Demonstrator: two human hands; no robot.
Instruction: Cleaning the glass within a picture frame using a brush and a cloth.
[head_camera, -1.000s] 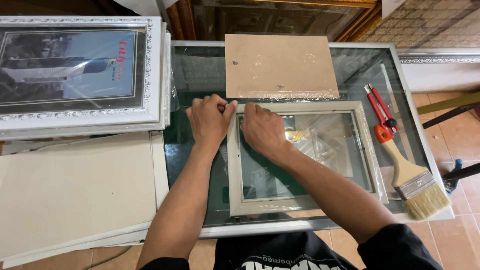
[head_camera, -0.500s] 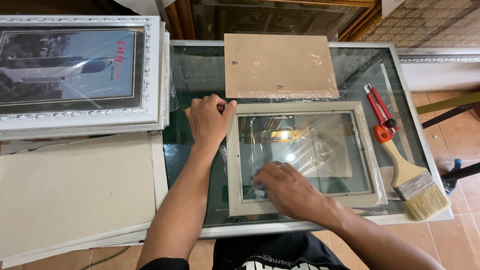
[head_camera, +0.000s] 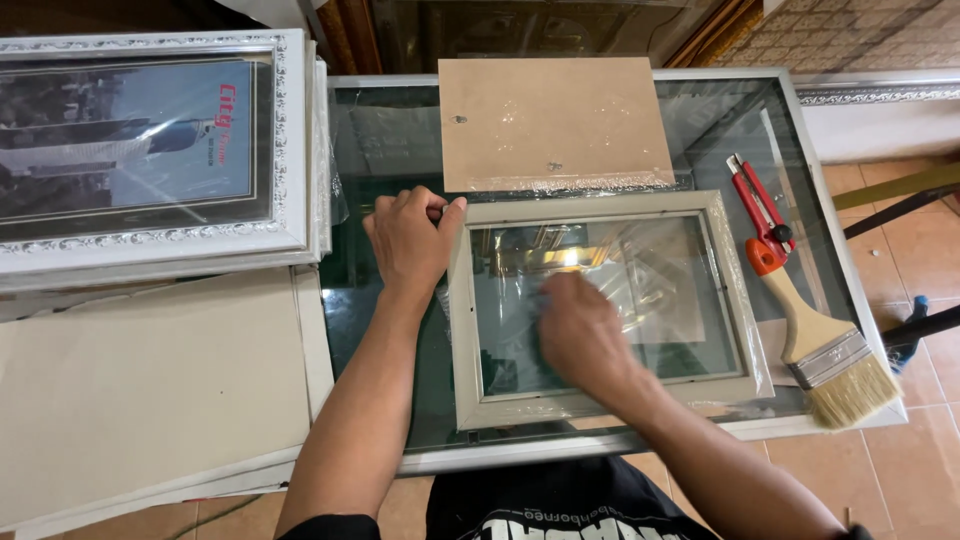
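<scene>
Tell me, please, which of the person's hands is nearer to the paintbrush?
Right. The right hand lies on the glass inside the pale frame, towards the paintbrush; the left hand holds the frame's far upper-left corner.

**Around the glass table**

The glass table (head_camera: 400, 130) carries a brown backing board (head_camera: 550, 120) at its far edge. Along its right side lie red-handled pliers (head_camera: 757, 205) and, just nearer, a wooden paintbrush (head_camera: 825, 350) with pale bristles. Left of the table sits a white ornate framed picture (head_camera: 150, 150), with pale flat boards (head_camera: 150, 390) stacked below it.
</scene>
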